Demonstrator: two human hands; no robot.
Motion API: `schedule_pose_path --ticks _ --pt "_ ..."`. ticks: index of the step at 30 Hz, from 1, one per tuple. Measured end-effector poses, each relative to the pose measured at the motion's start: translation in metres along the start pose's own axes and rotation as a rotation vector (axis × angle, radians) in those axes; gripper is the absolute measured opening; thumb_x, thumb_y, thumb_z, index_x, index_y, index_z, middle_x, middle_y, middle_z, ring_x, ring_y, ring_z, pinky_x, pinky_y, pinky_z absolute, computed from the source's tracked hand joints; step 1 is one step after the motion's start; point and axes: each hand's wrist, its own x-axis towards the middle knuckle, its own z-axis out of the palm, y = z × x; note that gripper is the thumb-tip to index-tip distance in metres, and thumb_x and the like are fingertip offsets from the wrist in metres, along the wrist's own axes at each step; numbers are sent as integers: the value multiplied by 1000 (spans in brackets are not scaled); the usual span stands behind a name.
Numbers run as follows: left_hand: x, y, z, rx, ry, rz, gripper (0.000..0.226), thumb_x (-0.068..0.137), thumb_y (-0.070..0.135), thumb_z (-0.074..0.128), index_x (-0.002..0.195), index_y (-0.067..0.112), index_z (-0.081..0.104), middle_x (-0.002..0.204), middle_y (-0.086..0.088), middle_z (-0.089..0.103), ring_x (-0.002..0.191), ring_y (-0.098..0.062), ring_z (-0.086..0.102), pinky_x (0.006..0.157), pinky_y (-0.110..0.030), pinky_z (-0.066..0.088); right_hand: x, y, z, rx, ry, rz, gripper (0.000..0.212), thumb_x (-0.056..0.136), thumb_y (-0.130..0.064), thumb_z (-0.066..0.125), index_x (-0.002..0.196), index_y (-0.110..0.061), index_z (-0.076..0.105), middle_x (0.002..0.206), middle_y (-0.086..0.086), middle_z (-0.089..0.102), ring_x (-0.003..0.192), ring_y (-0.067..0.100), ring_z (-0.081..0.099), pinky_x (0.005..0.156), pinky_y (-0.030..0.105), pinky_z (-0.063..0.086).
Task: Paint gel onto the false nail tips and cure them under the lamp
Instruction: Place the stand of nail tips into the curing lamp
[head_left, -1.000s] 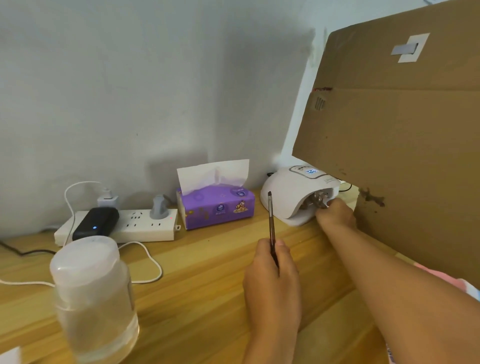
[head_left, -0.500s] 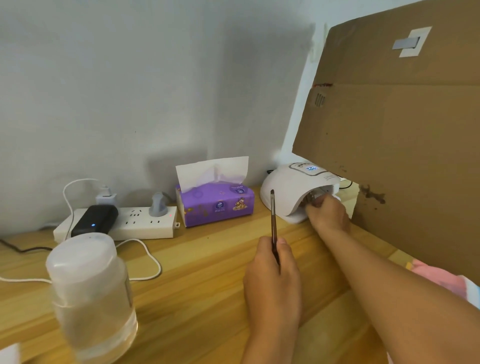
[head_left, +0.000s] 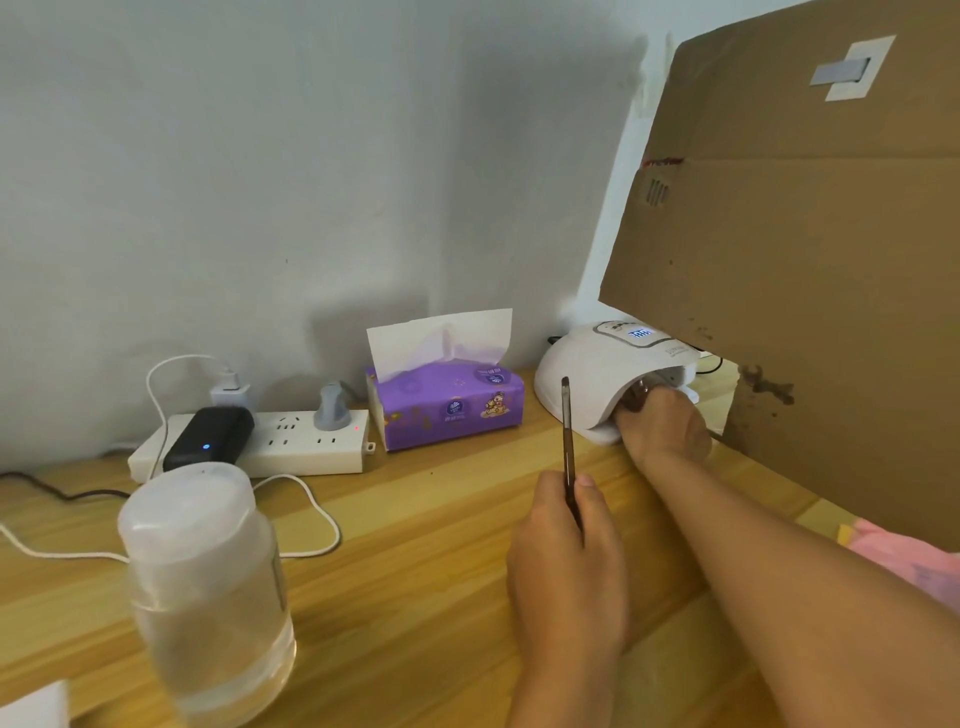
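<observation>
Lamp white, domed, blue display on top, R hand at mouth

The brush my left hand pinches has a dark brown handle, the lamp is glossy white with a blue-lit display, and the piece my right hand grips inside it looks brownish with a metal glint. On the pale, grain-striped wooden table sit a purple tissue box with small white and gold motifs, a white power strip carrying a black charger with a blue light and a grey plug, and a clear bottle with a frosted white cap. The cardboard is brown with a white-and-grey label, the fabric pink.
</observation>
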Motion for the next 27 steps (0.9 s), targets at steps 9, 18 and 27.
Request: schedule_pose_path --ticks 9,18,27 --pt "0 -2 2 7 2 7 25 101 39 43 82 28 55 68 7 64 63 -16 59 63 -42 48 3 -2 0 -31 -14 5 38 91 -35 63 111 -4 64 116 19 62 108 40 59 81 40 47" --pt "2 -3 1 42 -26 -8 20 100 35 45 91 23 57 82 0 69 83 -27 64 75 -43 51 -26 8 -25 -55 -24 43 29 85 -35 60 95 -8 60 103 14 64 96 31 64 81 35 49" --pt "-3 4 -5 -2 -36 16 23 100 30 48 86 17 59 75 -2 67 75 -24 62 72 -46 48 -71 17 -62 -119 -154 67 41 83 -53 61 110 -23 64 111 7 67 105 29 62 92 37 48"
